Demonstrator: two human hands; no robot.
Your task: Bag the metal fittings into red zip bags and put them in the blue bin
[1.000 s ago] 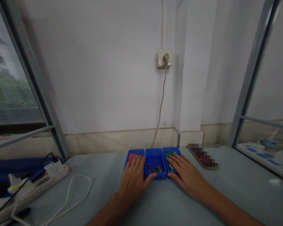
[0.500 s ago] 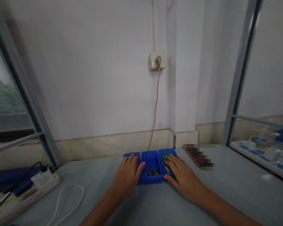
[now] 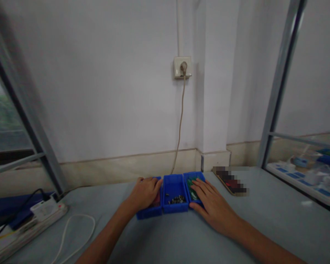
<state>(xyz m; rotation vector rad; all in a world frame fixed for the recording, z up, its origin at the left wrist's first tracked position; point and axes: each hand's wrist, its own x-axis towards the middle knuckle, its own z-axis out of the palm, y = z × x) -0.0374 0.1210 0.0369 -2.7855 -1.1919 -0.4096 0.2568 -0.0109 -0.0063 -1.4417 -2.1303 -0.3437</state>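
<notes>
Three small blue bins stand side by side on the grey tabletop. My left hand (image 3: 144,192) is closed over the left bin (image 3: 150,212), its fingers bent at the far side and the thumb near the right wall. Reddish pieces (image 3: 156,200) show in this bin, partly covered by the hand. The middle bin (image 3: 176,186) holds several small dark metallic parts (image 3: 177,199) near its front. Across the right bin (image 3: 194,174) my right hand (image 3: 213,205) lies with fingers stretched out. Green pieces (image 3: 191,193) show in that bin beside the fingers.
A phone-like item (image 3: 231,182), partly pixelated, lies right of the bins. White power strips (image 3: 44,223) (image 3: 302,181) sit at both sides. A white cable (image 3: 93,227) loops at left. Metal frame posts (image 3: 280,84) rise at both sides; a wall socket (image 3: 183,68) is behind.
My left hand has shifted left and its fingers have drawn in, uncovering more of the left bin's front and its reddish pieces. My right hand stays nearly still. The view has shifted slightly.
</notes>
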